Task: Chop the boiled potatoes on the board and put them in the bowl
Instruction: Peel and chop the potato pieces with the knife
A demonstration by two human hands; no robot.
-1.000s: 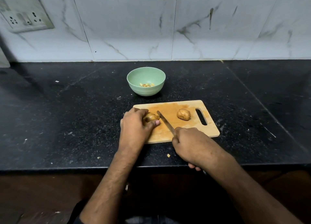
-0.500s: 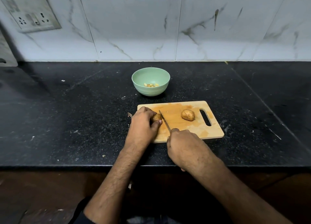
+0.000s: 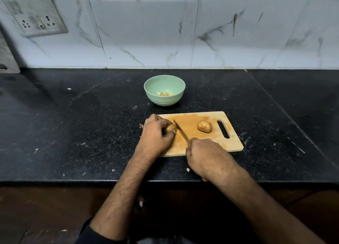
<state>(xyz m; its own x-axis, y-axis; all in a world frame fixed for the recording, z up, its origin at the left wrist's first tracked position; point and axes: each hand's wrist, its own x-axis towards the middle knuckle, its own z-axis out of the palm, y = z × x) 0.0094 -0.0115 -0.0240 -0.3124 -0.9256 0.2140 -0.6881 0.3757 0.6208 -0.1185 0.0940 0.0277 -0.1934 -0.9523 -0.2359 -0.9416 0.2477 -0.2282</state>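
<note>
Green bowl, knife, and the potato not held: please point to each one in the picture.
green bowl (image 3: 180, 87), head view, right inner wall.
knife (image 3: 180, 132), head view, middle of blade.
potato not held (image 3: 204, 126), head view, centre of its top.

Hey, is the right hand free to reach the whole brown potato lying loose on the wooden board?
Probably not yet: the right hand grips the knife. Otherwise the way looks open; the whole brown potato lies alone on bare wooden board, just beyond that hand.
</note>
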